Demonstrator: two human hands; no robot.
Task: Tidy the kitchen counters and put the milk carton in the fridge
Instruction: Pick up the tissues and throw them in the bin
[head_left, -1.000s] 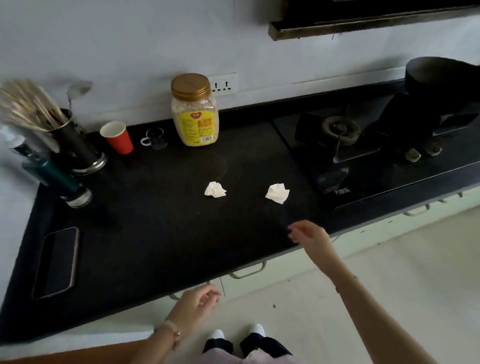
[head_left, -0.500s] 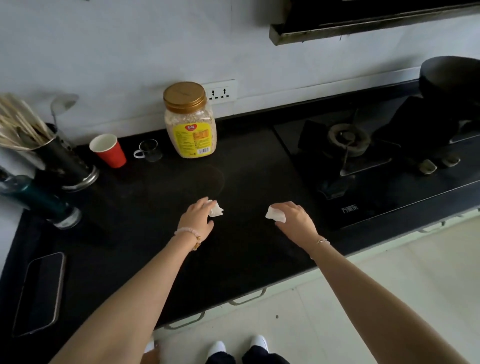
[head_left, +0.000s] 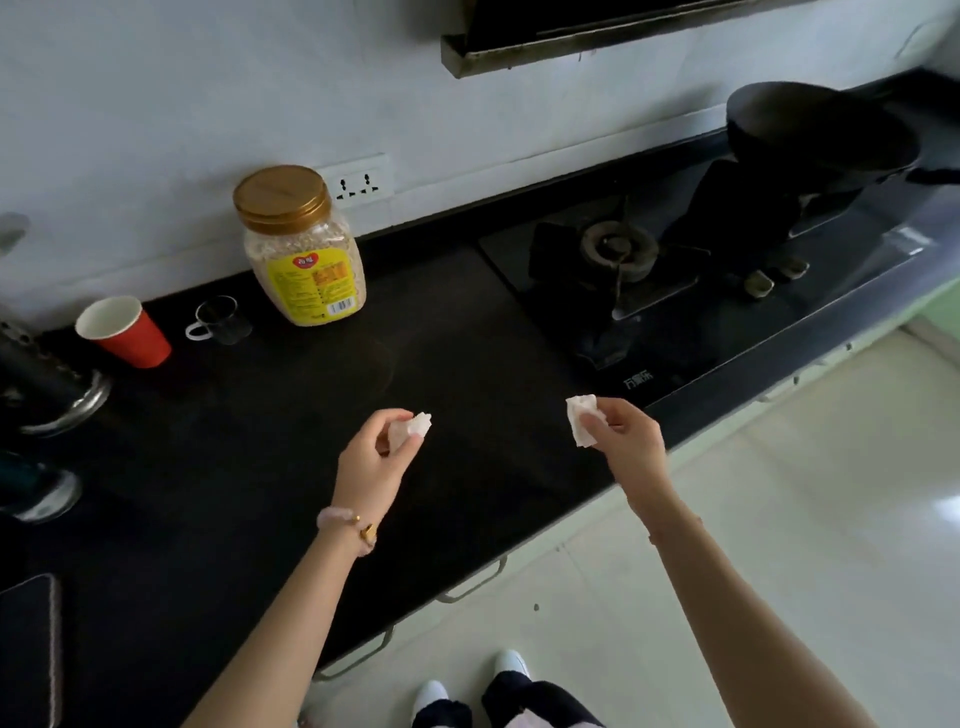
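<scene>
the left hand (head_left: 371, 462) sat in the lower middle of the frame, just above the black counter (head_left: 249, 467), its thumb and fingers pinching a crumpled white tissue (head_left: 413, 428) at the fingertips. the right hand (head_left: 626, 441) was to the right of it, near the counter's front edge, thumb and fingers pressed on a second tissue wad (head_left: 579, 418) that stuck out to the left of the knuckles. both wads were lifted clear of the surface and well apart from each other. a pale bracelet (head_left: 345, 530) circled the left wrist. at the back of the counter, upper left of centre, a jar (head_left: 301, 249) with a gold lid and yellow label stood upright against the wall, just below a white socket (head_left: 358, 179). left of the jar were a small glass cup (head_left: 221, 322) and a red paper cup (head_left: 124, 332), both upright. a dark holder (head_left: 47, 384) with a metal base showed at the left edge, and a phone (head_left: 28, 644) lay flat in the lower left corner. the hob (head_left: 675, 332) filled the right of the counter, with a burner (head_left: 618, 249) near its middle and a dark pan (head_left: 815, 130) at the upper right. white shoes (head_left: 467, 680) showed on the pale floor at the bottom. no milk carton or fridge was in view.
</scene>
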